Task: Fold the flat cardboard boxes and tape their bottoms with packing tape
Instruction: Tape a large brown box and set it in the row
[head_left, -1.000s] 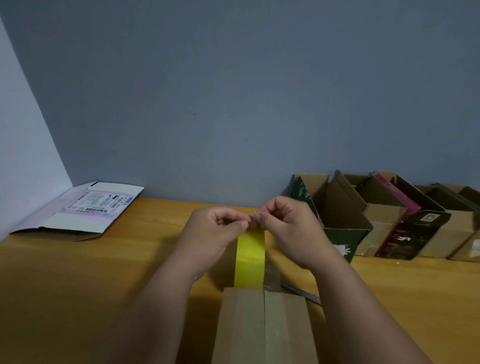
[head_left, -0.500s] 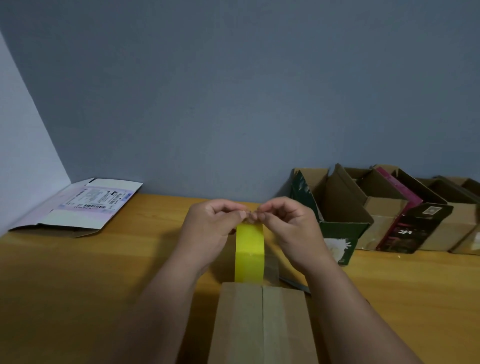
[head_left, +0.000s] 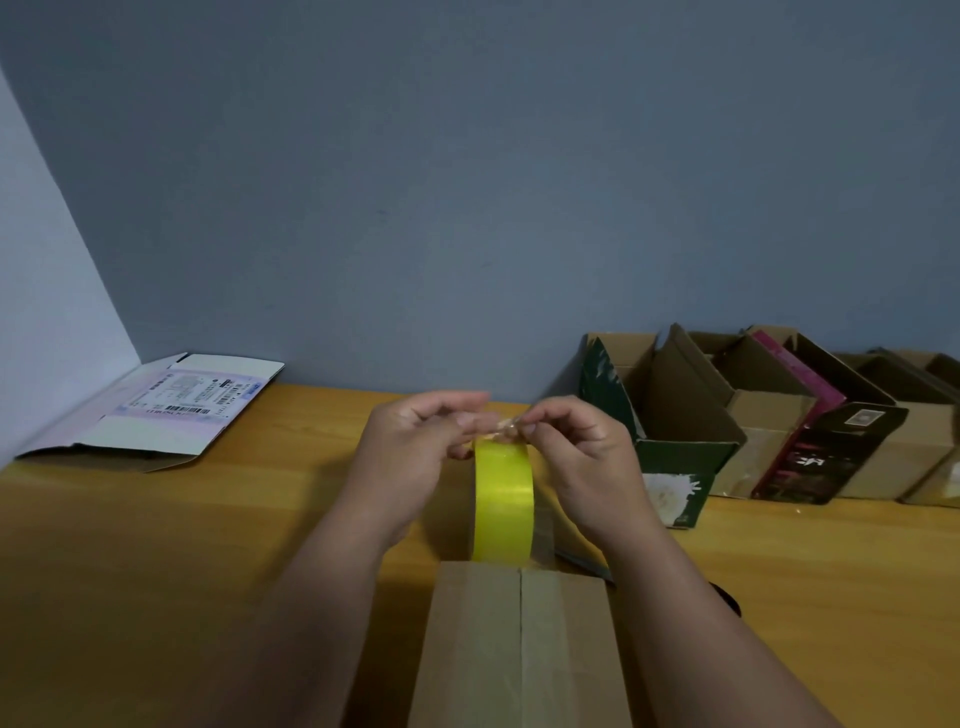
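Both hands meet above a roll of yellow packing tape (head_left: 503, 506), which stands on edge just past the far end of a folded brown cardboard box (head_left: 519, 649). The left hand (head_left: 415, 457) has its fingers curled around the left side of the roll near its top, thumb and forefinger reaching toward the crown. The right hand (head_left: 576, 462) pinches a small crumpled end of clear tape (head_left: 506, 427) between thumb and forefinger, right at the top of the roll and touching the left hand's fingertips. The box lies below and between both wrists, its two bottom flaps closed along a centre seam that lines up with the roll. Just under the right wrist, a dark slim tool (head_left: 584, 564) lies on the wooden table (head_left: 156, 571), partly hidden by the forearm; what it is cannot be told. Beyond the right hand, a row of opened boxes stands against the blue-grey wall (head_left: 467, 182), the nearest being a dark green box (head_left: 670, 467), with a black and magenta box (head_left: 826, 457) beside it. Far off beyond the left hand, a flat white carton with a shipping label (head_left: 171, 410) lies in the corner
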